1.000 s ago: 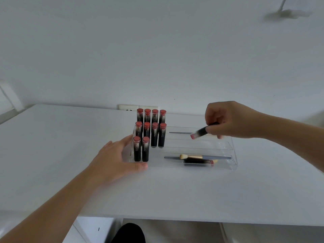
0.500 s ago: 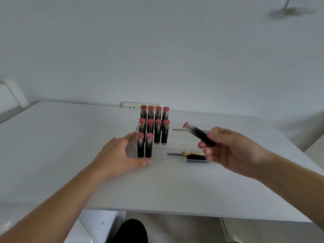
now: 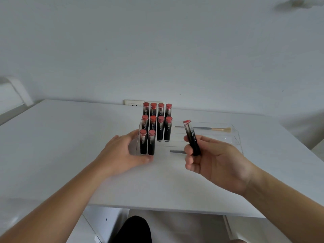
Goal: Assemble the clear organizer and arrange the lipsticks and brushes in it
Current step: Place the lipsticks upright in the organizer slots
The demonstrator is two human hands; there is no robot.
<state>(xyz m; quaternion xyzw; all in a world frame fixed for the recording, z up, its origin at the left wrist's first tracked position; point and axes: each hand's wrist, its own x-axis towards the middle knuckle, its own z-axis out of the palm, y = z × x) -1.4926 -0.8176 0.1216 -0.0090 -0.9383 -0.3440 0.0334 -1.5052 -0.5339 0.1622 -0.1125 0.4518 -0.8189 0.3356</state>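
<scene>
A clear organizer [image 3: 235, 135] stands on the white table [image 3: 52, 146]. Its stepped left section holds several upright black lipsticks with red caps [image 3: 157, 127]. My left hand [image 3: 122, 153] grips the organizer's front left corner. My right hand [image 3: 215, 160] holds one more lipstick [image 3: 192, 137] nearly upright, cap up, in front of the organizer's right tray. A brush [image 3: 213, 128] lies along the tray's back. The grey handle end of another brush [image 3: 177, 151] shows at the tray's front; my right hand hides the rest.
A wall socket [image 3: 133, 102] sits on the white wall just behind the lipsticks. The table's front edge [image 3: 157, 207] runs below my forearms. A white chair back [image 3: 15, 92] shows at far left.
My right hand has drawn the lipstick back from over the tray toward me and turned it from lying sideways to nearly upright. The left hand has stayed on the organizer's corner.
</scene>
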